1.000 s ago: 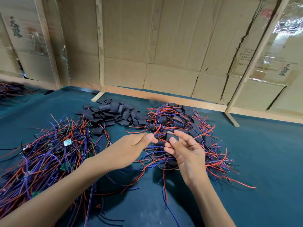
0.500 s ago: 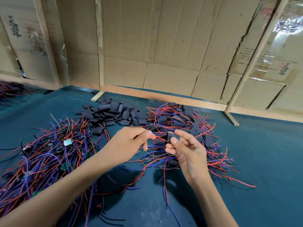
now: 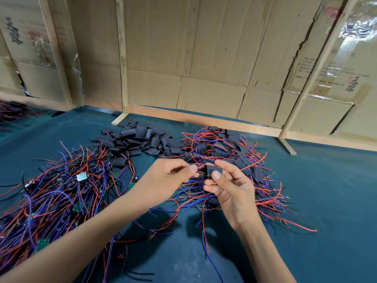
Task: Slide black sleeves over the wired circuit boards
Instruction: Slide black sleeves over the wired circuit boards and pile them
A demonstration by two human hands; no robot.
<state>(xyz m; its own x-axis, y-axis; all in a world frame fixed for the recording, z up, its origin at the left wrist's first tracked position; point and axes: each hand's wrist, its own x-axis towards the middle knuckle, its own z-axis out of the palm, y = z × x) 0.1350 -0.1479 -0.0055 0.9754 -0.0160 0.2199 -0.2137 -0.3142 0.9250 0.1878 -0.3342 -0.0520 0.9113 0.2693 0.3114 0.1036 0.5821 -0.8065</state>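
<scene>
1. A black sleeve (image 3: 213, 172) is pinched by the right hand (image 3: 230, 187) between thumb and fingers, above the green tabletop (image 3: 326, 201). The left hand (image 3: 169, 176) is curled, its thumb and forefinger pinched just beside the open end of the sleeve; whether wires or the board itself are held cannot be told, as the board is hidden.
2. If the sleeve mouth is squeezed flat, the board could be caught at the edge and the wires bent.
3. Loose red and blue wires (image 3: 206, 231) hanging under the hands could be snagged on the pile of finished pieces (image 3: 234, 152) behind, so that others are dragged.
4. If the wires are pulled too hard, a solder joint could be broken.
5. The unsleeved boards (image 3: 61, 184) lie to the left, the spare sleeves (image 3: 138, 139) farther back.
</scene>
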